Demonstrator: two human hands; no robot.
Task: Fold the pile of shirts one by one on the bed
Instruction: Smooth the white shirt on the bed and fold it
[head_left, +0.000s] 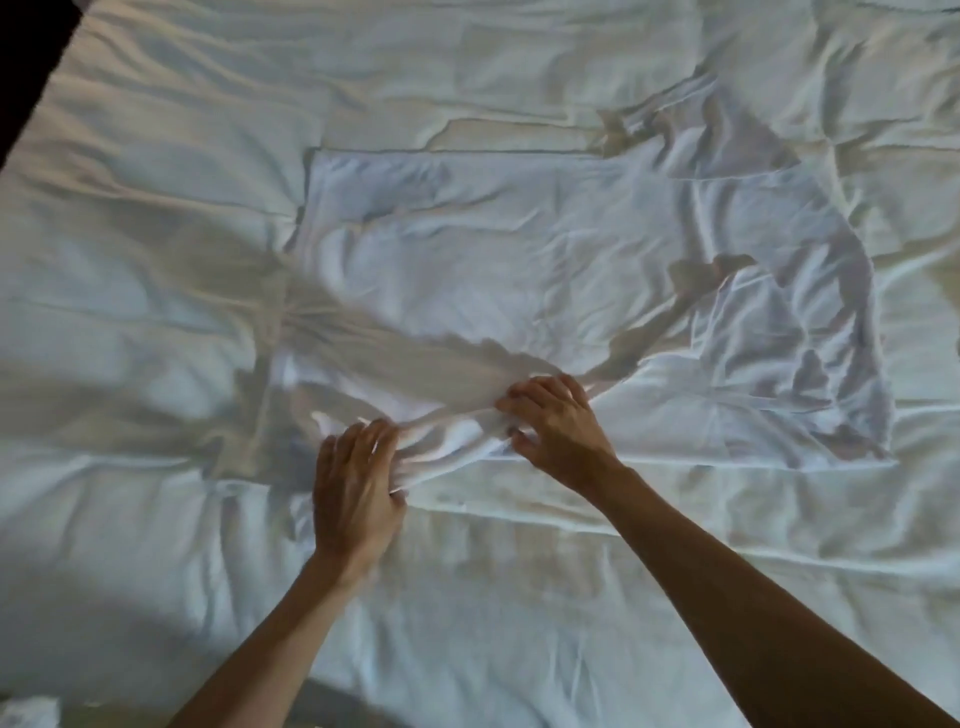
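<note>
Left hand (356, 491) and right hand (558, 428) pinch shirt (493, 270) near edge on bed (156, 182); uneven pull could skew fold.

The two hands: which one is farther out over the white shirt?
The right hand: it grips the white shirt at its near edge, farther from the person, while the left hand holds the bunched cloth nearer and leftward.
</note>
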